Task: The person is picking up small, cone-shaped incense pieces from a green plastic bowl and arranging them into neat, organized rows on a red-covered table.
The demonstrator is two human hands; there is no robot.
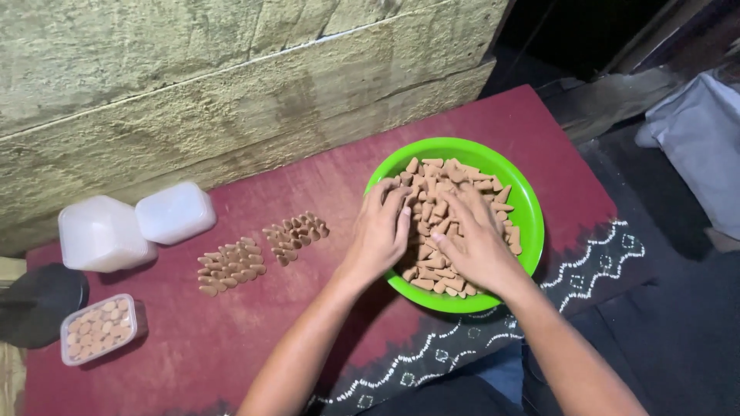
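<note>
right hand (479, 245): palm down in green bowl (529, 202), fingers spread flat on brown cones (447, 192), unclenched, nothing pinched
left hand (383, 229): palm down at bowl's left rim, fingers curled into cones; can't tell if any are grasped
forearms: both angle up from bottom edge, converge at bowl
bowl: on red cloth (254, 339), right of centre
filled box (99, 329): near left edge
cone rows (231, 264), (295, 235): on cloth, left of bowl
white containers (101, 233), (176, 212): far left by wall (193, 85)

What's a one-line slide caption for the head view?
Both hands, left hand and right hand, dig into tan cone pieces in a green bowl on a maroon cloth.
</note>
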